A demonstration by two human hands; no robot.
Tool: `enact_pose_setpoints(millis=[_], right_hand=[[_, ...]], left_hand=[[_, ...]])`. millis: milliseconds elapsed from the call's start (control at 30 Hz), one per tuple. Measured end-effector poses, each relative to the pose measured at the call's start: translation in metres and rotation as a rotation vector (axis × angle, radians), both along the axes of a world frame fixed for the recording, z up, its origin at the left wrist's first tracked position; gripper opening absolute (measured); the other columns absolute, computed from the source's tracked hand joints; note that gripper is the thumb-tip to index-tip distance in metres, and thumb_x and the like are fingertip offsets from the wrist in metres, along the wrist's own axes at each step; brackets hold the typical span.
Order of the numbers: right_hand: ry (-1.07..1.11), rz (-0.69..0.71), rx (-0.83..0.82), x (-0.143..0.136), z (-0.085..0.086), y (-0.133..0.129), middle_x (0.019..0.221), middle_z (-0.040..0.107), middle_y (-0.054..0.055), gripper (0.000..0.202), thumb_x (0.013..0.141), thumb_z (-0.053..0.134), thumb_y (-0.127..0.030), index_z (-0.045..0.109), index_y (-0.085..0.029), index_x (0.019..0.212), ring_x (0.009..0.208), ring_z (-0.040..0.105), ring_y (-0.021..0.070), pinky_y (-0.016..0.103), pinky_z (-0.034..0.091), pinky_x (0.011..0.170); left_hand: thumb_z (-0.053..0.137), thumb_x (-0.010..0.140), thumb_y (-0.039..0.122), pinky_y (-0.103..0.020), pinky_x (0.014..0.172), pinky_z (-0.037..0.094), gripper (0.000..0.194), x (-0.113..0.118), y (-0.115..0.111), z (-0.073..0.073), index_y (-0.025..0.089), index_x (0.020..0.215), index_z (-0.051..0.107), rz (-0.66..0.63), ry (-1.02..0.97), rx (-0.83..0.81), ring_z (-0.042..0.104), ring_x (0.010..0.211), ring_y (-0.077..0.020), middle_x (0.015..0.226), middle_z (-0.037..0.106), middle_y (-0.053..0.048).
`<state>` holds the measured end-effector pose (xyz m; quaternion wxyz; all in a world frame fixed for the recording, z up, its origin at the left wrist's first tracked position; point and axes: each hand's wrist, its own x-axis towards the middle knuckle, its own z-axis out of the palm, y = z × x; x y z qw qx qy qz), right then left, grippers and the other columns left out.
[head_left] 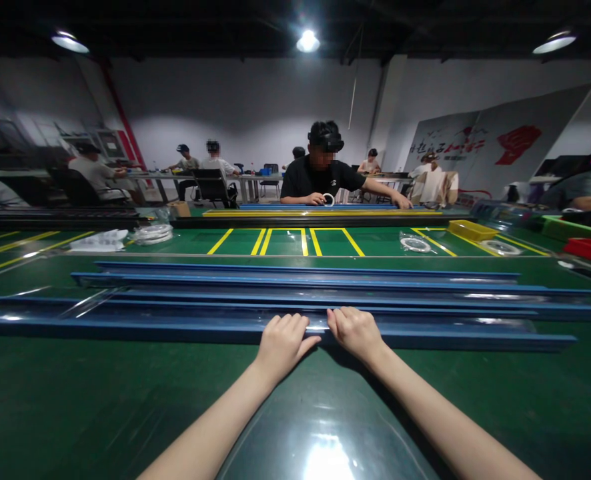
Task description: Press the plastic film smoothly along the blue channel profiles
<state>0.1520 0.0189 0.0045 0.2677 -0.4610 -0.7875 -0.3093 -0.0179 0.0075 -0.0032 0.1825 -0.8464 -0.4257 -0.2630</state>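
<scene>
Long blue plastic channels [175,328] lie side by side across the green table, with shiny clear film [83,304] on some of them. My left hand [283,340] curls its fingers over the nearest channel, and its thumb points right along the front edge. A short gap away, my right hand [356,332] is closed over the same channel with its fingers bent. The undersides of my fingers are hidden. Behind the nearest channel lie more blue channels [255,270], partly overlapping one another.
Across the table a person [324,177] in black holds a white ring-shaped roll [329,199] beside yellow strips [320,213]. Yellow tape lines [263,242] mark the table. Wrapped coils [154,233], a yellow tray [472,231] and a red bin [590,251] stand farther back.
</scene>
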Motion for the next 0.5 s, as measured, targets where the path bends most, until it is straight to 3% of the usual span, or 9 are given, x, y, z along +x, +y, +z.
enact_pose_setpoints(millis=[200, 500], right_hand=[[0.021, 0.039, 0.139, 0.017, -0.003, 0.003, 0.042, 0.049, 0.001, 0.040, 0.084, 0.034, -0.020, 0.050, -0.016, 0.048, 0.042, 0.041, 0.0091, 0.025, 0.019, 0.045], [-0.049, -0.064, 0.129, 0.095, -0.003, -0.006, 0.040, 0.047, 0.000, 0.043, 0.083, 0.033, -0.018, 0.048, -0.016, 0.043, 0.040, 0.039, 0.0075, 0.023, 0.022, 0.046]], left_hand=[[0.044, 0.079, 0.043, -0.029, 0.061, 0.034, 0.033, -0.001, 0.000, 0.001, 0.015, 0.095, 0.051, -0.045, 0.018, 0.049, 0.052, 0.072, -0.0174, 0.078, 0.059, -0.004], [0.046, 0.078, 0.045, -0.031, 0.066, 0.034, 0.036, 0.000, -0.001, 0.003, 0.014, 0.097, 0.051, -0.044, 0.002, 0.073, 0.053, 0.078, -0.0188, 0.083, 0.060, -0.006]])
